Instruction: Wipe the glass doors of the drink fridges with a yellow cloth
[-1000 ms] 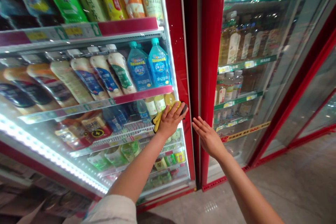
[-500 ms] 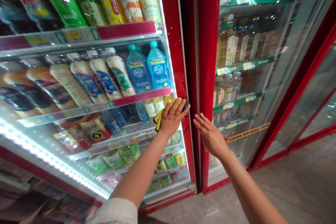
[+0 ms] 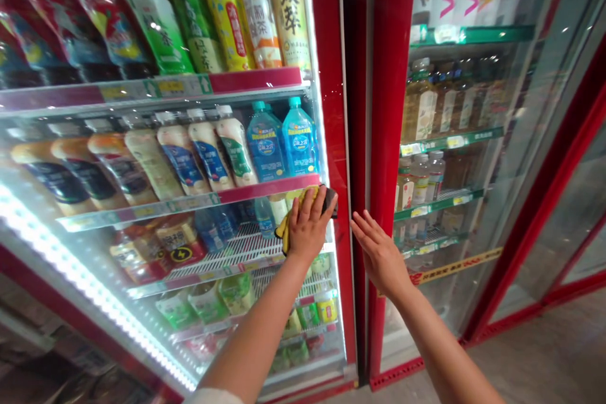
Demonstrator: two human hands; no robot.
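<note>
My left hand (image 3: pixel 308 227) lies with its fingers over a yellow cloth (image 3: pixel 283 235) with dark edging, holding it against the glass door of the left drinks fridge. A dark grey part of the cloth shows by the fingertips, reaching over the door's red frame (image 3: pixel 335 139). Behind the glass, just above this hand, are blue bottles (image 3: pixel 300 139) with turquoise caps. My right hand (image 3: pixel 381 255) holds nothing. Its fingers are stretched out close together, at the red edge of the right fridge (image 3: pixel 389 107).
Shelves of bottled drinks, among them a green tea bottle (image 3: pixel 156 25), fill the left fridge. The right fridge holds more bottles (image 3: pixel 421 107) behind glass. A dark gap (image 3: pixel 356 76) runs between the two fridges. Grey floor (image 3: pixel 544 341) shows at the lower right.
The view has tilted upward and shifted left, so the shelves sit lower and further right in the picture. My left hand stays on the cloth near the frame. My right hand remains outstretched.
</note>
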